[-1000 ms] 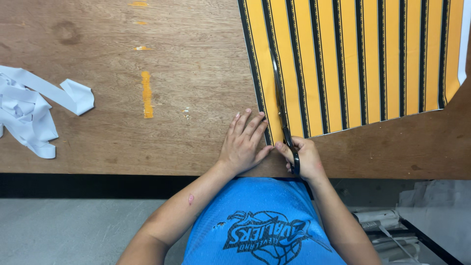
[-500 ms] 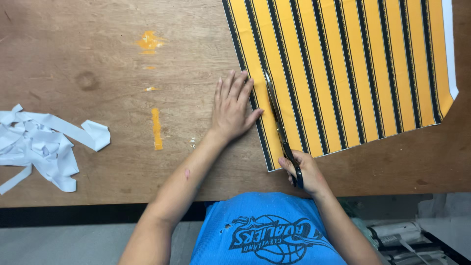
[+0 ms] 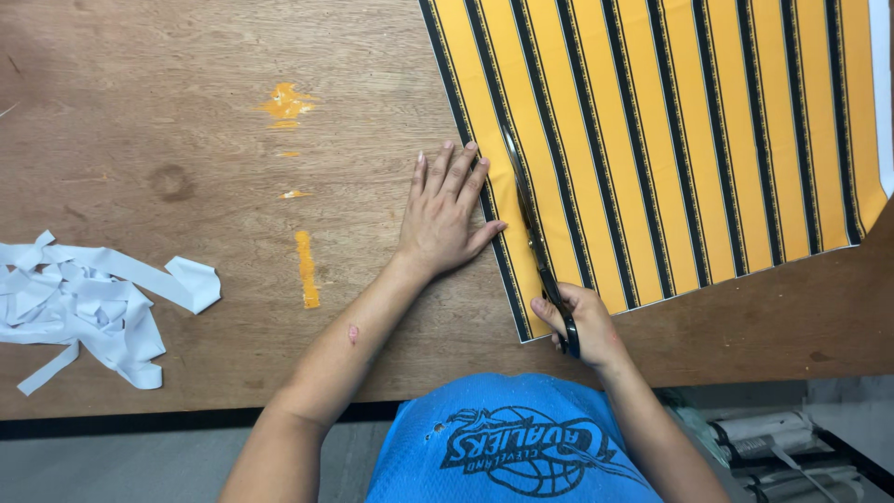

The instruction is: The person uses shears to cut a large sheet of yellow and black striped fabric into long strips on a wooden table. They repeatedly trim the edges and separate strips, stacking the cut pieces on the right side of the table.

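An orange sheet with black stripes (image 3: pixel 689 140) lies on the brown wooden table (image 3: pixel 186 112), reaching from the top right down to the near edge. My left hand (image 3: pixel 445 216) lies flat with fingers spread, pressing the sheet's left edge and the table beside it. My right hand (image 3: pixel 579 321) grips the black handles of a pair of scissors (image 3: pixel 538 244) near the sheet's bottom left corner. The long blades point away from me along a stripe, just right of my left hand's fingers.
A loose heap of white cut strips (image 3: pixel 88 303) lies at the table's left side. Orange paint marks (image 3: pixel 305 270) spot the wood in the middle. Below the table's near edge at the right are rolled items on the floor (image 3: pixel 773 438).
My left hand has slid farther up the sheet's left edge. The scissors have advanced along the stripe, away from me. The view has shifted, showing more of the sheet and strips.
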